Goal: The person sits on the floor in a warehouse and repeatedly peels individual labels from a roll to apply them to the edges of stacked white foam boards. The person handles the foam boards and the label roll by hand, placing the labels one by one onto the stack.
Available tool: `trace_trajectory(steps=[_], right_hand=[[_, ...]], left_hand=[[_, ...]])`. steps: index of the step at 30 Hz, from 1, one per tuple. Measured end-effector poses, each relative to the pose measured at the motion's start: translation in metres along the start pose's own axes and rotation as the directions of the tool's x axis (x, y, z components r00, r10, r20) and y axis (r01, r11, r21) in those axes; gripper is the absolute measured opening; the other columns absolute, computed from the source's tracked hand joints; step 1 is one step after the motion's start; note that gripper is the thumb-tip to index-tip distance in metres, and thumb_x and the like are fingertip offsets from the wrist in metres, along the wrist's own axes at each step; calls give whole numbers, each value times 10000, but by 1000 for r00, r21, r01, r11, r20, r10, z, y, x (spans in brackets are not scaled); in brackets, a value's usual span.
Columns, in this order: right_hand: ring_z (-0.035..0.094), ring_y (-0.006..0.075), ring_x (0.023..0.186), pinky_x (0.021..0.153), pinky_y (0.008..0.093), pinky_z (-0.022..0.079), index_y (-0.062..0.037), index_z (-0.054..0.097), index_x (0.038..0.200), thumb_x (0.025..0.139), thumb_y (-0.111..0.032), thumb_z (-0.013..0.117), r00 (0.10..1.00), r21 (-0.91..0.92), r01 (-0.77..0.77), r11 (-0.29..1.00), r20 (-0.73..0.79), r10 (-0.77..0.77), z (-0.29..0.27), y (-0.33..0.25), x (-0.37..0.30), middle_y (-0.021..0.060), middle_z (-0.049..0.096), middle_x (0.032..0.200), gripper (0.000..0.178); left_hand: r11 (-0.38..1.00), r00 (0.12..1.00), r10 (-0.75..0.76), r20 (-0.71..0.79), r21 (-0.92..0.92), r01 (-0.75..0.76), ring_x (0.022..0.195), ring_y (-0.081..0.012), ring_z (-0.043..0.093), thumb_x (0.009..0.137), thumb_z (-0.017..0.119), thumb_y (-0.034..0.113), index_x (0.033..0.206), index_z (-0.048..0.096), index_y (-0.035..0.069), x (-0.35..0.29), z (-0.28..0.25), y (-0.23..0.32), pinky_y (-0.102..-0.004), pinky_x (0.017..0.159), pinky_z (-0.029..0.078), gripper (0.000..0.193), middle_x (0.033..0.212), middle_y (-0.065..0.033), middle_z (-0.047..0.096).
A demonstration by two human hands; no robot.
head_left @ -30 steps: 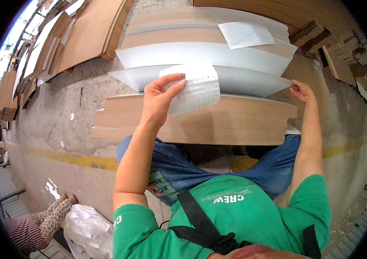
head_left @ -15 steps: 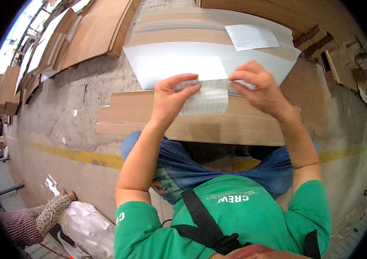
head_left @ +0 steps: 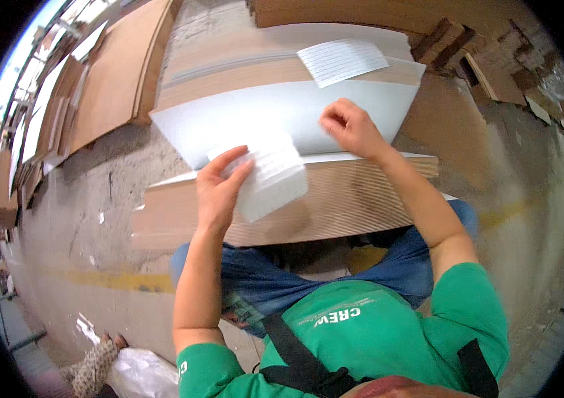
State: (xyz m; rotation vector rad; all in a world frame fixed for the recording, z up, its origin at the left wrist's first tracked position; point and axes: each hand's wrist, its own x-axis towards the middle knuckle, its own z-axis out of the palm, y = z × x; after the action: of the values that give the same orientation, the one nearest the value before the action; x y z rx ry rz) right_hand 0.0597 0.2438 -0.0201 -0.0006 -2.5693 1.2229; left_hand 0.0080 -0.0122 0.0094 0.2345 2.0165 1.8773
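My left hand (head_left: 217, 196) pinches a thin white sheet (head_left: 275, 182) by its left edge, thumb on the near side. The sheet is blurred and tilted, with faint rows across it. To its right, my right hand (head_left: 355, 129) is raised over a white-faced cardboard panel (head_left: 242, 119), fingers curled together. Whatever those fingertips hold, if anything, is too small or smeared to make out. Below both hands lies a stack of corrugated cardboard (head_left: 355, 199), its ridged edges toward me. A second white sheet with rows of small marks (head_left: 341, 61) rests on the far panels.
Large brown cardboard sheets (head_left: 119, 63) lean in piles at the left. More cardboard (head_left: 448, 46) is stacked at the far right. A yellow line (head_left: 116, 280) crosses the concrete floor. Near the lower left are a white plastic bag (head_left: 142, 375) and another person's patterned sleeve or trouser leg (head_left: 92, 368).
My hands have moved apart: the right has left the sheet and risen, while the left has shifted down and left with it. The whole view has also turned slightly.
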Motion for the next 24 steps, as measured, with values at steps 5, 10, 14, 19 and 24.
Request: trace_trajectory(steps=[5,10,14,19,24], right_hand=[[509,296,860,740,393,434,-45,559,743,757,-157,539,904,-483,-362,797,-392,173,-40,195,-11,111,551,803,115],[480,285,951,766,398,435,-63,580,737,754,-186,564,898,-670,-321,669,-440,-10,-61,244,-6,108,558,862,125],[494,275,934,764,378,437,-61,609,773,728,-240,616,886,-582,-337,740,-463,39,-83,261,-8,106,568,864,185],[538,148,729,630,294,441,-50,612,818,755,-314,651,507,93,-645,758,-691,516,-122,283,-16,37,600,789,275],[513,105,669,553,242,408,-50,608,863,745,-377,663,418,393,-626,673,-560,715,-130,303,-21,3,574,771,352]], left_hand=[[996,997,-81,7,-25,82,810,-131,557,761,647,107,956,632,-8,14,8,-5,-240,723,451,227,883,-89,622],[990,990,-140,15,-23,140,797,-118,549,757,658,110,939,641,-2,19,10,-13,-232,723,439,214,883,-70,625],[989,989,-145,15,4,145,799,-115,547,755,661,102,924,646,-1,21,11,-19,-226,731,430,199,872,-66,627],[987,987,-162,17,6,162,791,-106,549,758,662,110,906,656,19,20,12,-18,-225,726,428,173,850,-53,635],[989,989,-145,36,3,145,795,-107,550,756,665,111,912,654,18,21,13,-18,-224,732,424,182,848,-57,636]])
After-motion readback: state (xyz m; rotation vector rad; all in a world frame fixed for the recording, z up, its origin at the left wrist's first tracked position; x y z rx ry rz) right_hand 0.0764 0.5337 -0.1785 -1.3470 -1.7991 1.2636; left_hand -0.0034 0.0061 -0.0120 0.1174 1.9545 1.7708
